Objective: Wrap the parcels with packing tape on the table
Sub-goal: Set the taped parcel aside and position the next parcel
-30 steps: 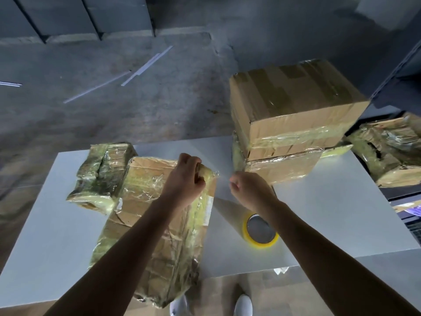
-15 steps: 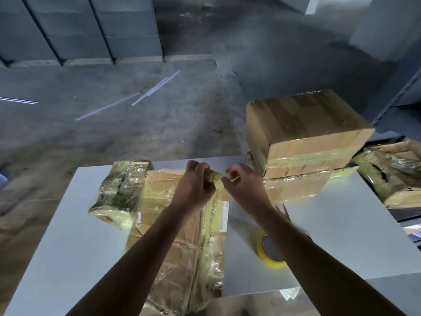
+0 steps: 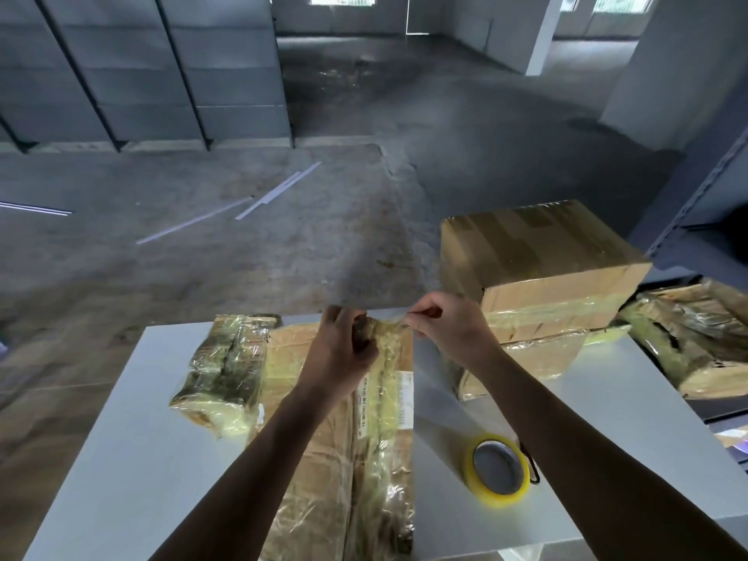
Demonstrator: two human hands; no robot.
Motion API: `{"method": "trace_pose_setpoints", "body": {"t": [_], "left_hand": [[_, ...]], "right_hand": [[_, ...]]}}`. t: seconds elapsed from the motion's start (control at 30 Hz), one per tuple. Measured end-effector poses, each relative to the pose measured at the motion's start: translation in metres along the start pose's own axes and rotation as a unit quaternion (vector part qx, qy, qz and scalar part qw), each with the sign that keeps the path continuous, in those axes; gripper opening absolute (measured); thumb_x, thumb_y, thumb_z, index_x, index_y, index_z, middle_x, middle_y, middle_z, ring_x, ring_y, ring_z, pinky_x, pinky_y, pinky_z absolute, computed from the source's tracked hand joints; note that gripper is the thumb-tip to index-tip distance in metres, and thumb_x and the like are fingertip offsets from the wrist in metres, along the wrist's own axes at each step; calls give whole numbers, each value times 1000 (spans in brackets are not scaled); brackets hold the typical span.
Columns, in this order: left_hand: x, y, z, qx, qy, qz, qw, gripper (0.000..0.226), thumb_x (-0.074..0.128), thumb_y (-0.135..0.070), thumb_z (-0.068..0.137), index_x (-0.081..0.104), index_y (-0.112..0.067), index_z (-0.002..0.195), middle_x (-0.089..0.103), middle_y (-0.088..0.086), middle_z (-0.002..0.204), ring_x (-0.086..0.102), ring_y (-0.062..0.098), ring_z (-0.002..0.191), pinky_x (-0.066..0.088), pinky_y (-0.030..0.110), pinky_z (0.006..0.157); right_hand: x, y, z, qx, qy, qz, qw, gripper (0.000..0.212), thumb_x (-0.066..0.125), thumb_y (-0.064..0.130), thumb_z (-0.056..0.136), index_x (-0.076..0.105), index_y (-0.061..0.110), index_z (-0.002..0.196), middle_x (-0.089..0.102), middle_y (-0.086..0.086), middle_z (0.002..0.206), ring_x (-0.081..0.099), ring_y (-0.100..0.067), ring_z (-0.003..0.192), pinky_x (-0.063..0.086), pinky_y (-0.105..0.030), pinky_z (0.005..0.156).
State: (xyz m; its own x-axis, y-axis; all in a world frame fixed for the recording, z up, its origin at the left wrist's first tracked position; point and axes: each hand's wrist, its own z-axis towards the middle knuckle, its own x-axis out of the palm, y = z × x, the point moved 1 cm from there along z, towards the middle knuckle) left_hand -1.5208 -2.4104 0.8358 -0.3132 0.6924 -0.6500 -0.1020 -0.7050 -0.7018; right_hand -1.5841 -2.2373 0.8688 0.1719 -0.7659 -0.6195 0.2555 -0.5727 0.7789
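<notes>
head: both hands pinch crinkled glossy tape (image 3: 387,322) on flat cardboard parcel (image 3: 324,459)

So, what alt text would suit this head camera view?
A person's left hand grips the far end of a long tape-wrapped cardboard parcel on a white table while the right hand pinches a clear tape strip stretched from it. A yellow tape roll lies to the right, near stacked brown cardboard boxes.

Long parcel (image 3: 336,479): we lose its near end at the bottom edge and its middle under the left forearm. Left hand (image 3: 340,350) fingertips are hidden, curled over its far end. Tape strip (image 3: 390,321) pinched in the right hand (image 3: 449,330) is too blurred for us to trace. Label (image 3: 400,398) print is unreadable. Right forearm covers part of the tape roll (image 3: 500,471).
</notes>
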Motion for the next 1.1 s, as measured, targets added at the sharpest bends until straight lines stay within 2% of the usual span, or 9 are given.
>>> {"method": "trace_pose_setpoints", "body": {"t": [0.23, 0.37, 0.5, 0.6, 0.67, 0.73, 0.9, 1.0, 1.1], "left_hand": [[-12, 0, 2, 21, -35, -3, 999, 37, 68, -4, 79, 58, -3, 115, 42, 1, 105, 48, 14, 88, 32, -1, 71], [-16, 1, 0, 47, -32, 4, 998, 36, 66, -5, 82, 58, -7, 117, 42, 1, 106, 47, 14, 90, 33, -1, 73], [-15, 0, -2, 55, -38, -6, 998, 34, 65, -6, 84, 59, -10, 117, 41, 0, 107, 48, 10, 91, 35, 0, 74], [-18, 4, -1, 47, -40, -24, 998, 36, 65, -6, 83, 59, -12, 118, 41, -1, 108, 47, -1, 86, 36, -1, 74], [-20, 5, 0, 39, -34, -33, 998, 36, 65, -8, 83, 59, -15, 118, 41, -2, 109, 46, -6, 89, 36, -2, 75], [-21, 6, 1, 36, -36, -35, 998, 36, 66, -10, 84, 60, -15, 118, 42, -2, 109, 47, -4, 89, 37, 0, 76], [-22, 7, 1, 29, -46, -36, 998, 36, 65, -7, 84, 60, -15, 119, 44, 0, 111, 53, 9, 89, 38, 0, 74], [-22, 6, 0, 41, -46, -33, 998, 36, 65, -8, 84, 60, -13, 119, 43, -1, 109, 50, 0, 86, 36, -1, 74], [-22, 7, 1, 46, -53, -35, 997, 33, 67, -8, 84, 61, -12, 116, 44, -1, 108, 48, -2, 87, 35, -2, 75]], "right_hand": [[12, 5, -7, -103, -8, -108, 989, 12, 72, 29, 81, 65, 27, 71, 60, 17, 71, 57, -1, 68, 45, -20, 67], [31, 0, -21, -304, -78, -206, 927, 13, 76, 14, 77, 66, 10, 70, 61, -1, 83, 60, -18, 68, 49, -26, 62], [38, -5, -24, -387, -123, -238, 882, 11, 79, 6, 72, 68, 6, 71, 67, -5, 86, 64, -25, 76, 52, -37, 67], [44, -8, -26, -322, -135, -156, 924, 12, 79, 6, 73, 68, 8, 77, 69, -2, 91, 66, -20, 82, 53, -36, 73], [46, -8, -25, -253, -103, -93, 957, 15, 76, 13, 77, 66, 12, 87, 64, 1, 97, 61, -7, 82, 51, -23, 76], [48, -7, -23, -213, -79, -68, 972, 23, 76, 17, 77, 63, 14, 97, 58, 3, 96, 55, -2, 79, 45, -10, 74], [52, -3, -23, -77, -84, 94, 989, 30, 78, 15, 76, 60, 29, 96, 66, 10, 89, 66, -2, 81, 49, -11, 72], [54, -3, -26, 21, -17, 304, 952, 42, 74, 7, 80, 59, 34, 109, 69, 5, 95, 68, -4, 90, 51, -15, 72], [48, -3, -27, 43, 73, 477, 875, 34, 62, 10, 90, 58, 23, 121, 69, -8, 110, 67, -20, 103, 52, -26, 79]]}}
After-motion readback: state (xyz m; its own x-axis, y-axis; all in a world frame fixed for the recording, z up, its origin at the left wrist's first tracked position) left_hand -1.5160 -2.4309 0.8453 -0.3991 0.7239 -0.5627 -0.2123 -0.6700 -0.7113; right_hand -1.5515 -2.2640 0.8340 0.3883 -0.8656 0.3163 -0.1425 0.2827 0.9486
